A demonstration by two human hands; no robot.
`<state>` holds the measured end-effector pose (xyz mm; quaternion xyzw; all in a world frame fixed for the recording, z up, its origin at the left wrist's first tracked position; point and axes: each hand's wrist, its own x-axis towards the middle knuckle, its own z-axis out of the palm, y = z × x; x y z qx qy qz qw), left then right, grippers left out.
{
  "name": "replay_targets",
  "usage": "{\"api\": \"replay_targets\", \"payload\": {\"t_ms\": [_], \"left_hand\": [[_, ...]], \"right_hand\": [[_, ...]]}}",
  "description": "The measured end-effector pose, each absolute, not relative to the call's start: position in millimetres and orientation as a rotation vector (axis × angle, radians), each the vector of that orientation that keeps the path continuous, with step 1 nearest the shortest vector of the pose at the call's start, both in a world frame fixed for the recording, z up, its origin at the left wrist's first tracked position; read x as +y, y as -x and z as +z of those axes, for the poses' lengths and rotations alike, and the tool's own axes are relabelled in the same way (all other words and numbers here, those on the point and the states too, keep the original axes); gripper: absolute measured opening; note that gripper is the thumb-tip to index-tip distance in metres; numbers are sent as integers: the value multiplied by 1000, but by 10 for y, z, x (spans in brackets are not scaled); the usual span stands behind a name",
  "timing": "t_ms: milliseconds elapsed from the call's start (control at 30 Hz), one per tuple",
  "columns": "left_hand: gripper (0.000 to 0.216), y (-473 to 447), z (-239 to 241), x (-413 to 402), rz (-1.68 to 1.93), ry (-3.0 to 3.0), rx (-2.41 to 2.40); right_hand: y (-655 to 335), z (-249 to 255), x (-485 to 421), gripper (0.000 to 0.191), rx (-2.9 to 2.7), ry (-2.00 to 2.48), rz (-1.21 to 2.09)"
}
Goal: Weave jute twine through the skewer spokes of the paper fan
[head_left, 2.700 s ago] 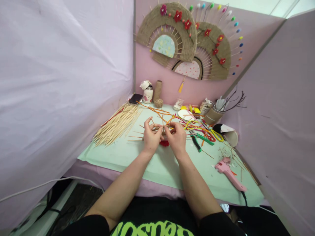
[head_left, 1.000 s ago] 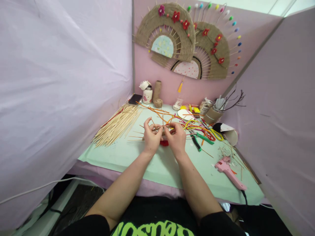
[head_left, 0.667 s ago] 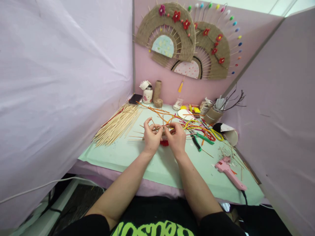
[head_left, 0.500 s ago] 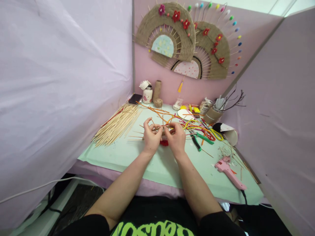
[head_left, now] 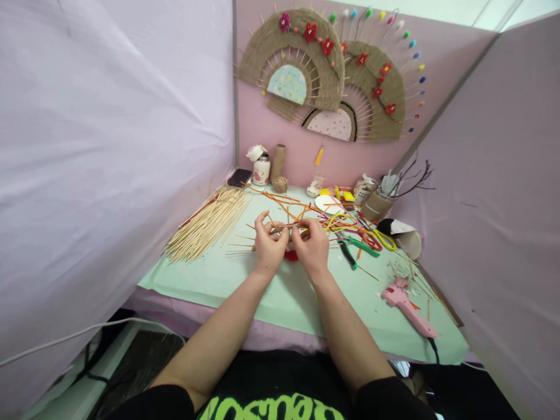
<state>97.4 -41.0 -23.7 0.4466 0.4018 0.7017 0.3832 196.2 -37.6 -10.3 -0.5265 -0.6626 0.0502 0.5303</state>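
Between my hands is a craft piece with thin wooden sticks (head_left: 289, 228) fanning outward and a brownish band across them. My left hand (head_left: 270, 249) pinches this piece on its left side with thumb and fingers. On the other side my right hand (head_left: 313, 248) pinches it too, thumb close to the left thumb. Several sticks poke out left past the left hand. Something red (head_left: 291, 255) shows below, between the hands, mostly hidden. The exact point of grip is covered by my fingers.
A pile of bamboo skewers (head_left: 209, 224) lies left. Right of my hands are coloured pipe cleaners (head_left: 339, 220) and green-handled pliers (head_left: 349, 254). A pink glue gun (head_left: 409, 306) lies at the front right. Twine (head_left: 280, 184), a jar (head_left: 261, 170) and a can of twigs (head_left: 380, 204) stand behind.
The whole view has shifted slightly. Both hands keep their pinch on the stick piece, with only slight movement of the fingers.
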Motion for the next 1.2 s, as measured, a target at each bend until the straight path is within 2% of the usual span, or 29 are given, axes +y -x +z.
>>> {"api": "replay_targets", "payload": {"t_ms": [500,800,900,1000,1100,1200], "left_hand": [[59,-968,-247,-447,1785,-1134,980],[58,-967,-309,-647,1826,-1518,989],[50,-946,-363,-711,1877,-1608,953],[28,-933,-396,-721,1857,-1637,980],[10,-940,-380,-654,1642,-1531,1076],[9,-940,-340,-537,1445,-1251,1103]], "right_hand": [[-1985,-126,-349,14,-1554,1211,167],[-2075,-113,-293,15,-1372,1142,316],[-2106,-74,-283,17,-1312,1105,346],[-2130,-12,-279,18,-1247,1023,381],[-2143,61,-296,18,-1177,901,411],[-2152,120,-336,16,-1110,766,448]]}}
